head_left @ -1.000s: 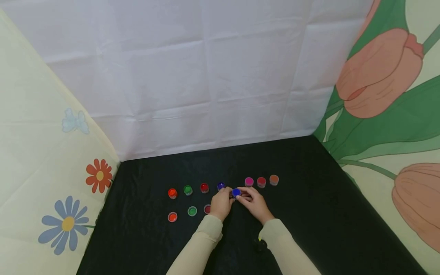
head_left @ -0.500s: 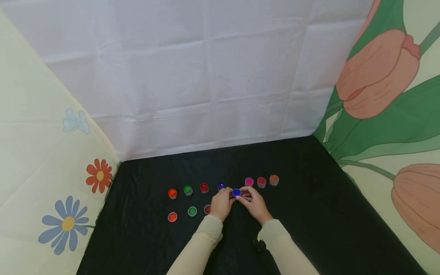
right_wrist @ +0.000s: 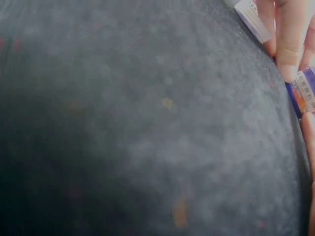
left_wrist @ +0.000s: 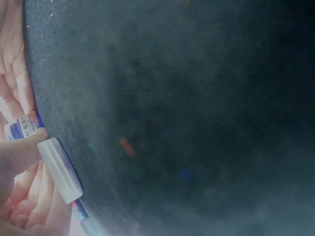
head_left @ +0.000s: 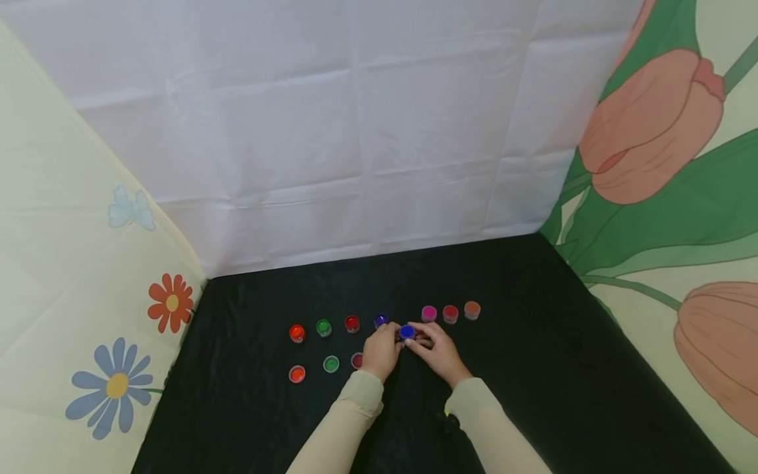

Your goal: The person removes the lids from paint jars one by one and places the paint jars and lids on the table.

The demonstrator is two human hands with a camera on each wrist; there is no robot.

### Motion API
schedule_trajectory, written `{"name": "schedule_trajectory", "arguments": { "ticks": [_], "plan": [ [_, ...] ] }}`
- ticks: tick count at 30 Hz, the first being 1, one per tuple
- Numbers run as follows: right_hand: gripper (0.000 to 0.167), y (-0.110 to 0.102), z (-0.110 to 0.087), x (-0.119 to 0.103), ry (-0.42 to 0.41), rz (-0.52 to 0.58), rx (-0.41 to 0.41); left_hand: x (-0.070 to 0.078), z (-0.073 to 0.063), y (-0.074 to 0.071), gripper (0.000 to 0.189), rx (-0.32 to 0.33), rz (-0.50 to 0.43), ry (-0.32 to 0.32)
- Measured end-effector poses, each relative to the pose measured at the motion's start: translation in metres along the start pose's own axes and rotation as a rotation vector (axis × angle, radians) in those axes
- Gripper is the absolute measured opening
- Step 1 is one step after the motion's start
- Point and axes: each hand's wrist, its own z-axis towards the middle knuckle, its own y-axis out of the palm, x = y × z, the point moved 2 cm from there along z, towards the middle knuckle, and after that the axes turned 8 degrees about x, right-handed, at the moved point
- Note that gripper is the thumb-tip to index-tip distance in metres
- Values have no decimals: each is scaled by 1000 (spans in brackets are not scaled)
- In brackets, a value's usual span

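Hardly anything has moved: left hand [head_left: 381,351] and right hand [head_left: 441,353] pinch a labelled blue jar [head_left: 406,332] between them; left of it stand an orange-filled jar [head_left: 297,334], green-filled jar [head_left: 324,328] and red-filled jar [head_left: 352,324].

Head view evenly lit; wrist views hazy.

Creased white sheet [head_left: 331,125] behind black-covered table [head_left: 568,382]; daisy-print panel [head_left: 47,263] left, tulip-print panel [head_left: 669,224] right.

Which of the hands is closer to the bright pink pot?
Right. The right hand is just in front of the bright pink pot, on the person's side; the left hand is farther away, in front and to its left.
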Motion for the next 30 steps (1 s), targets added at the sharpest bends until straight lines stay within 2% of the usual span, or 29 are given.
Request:
{"name": "schedule_trajectory", "arguments": {
  "ticks": [5, 13, 22, 30],
  "plan": [
    [40, 3, 1, 0, -5, -35, 26, 0, 0, 0, 22, 5, 9, 3],
    [31, 4, 2, 0, 69, -9, 54, 1, 0, -1, 21, -12, -11, -16],
    [24, 1, 1, 2, 44, 39, 36, 1, 2, 0, 21, 6, -5, -8],
    [26, -1, 1, 1, 81, 31, 26, 0, 1, 1, 21, 5, -11, -6]
  ]
}}
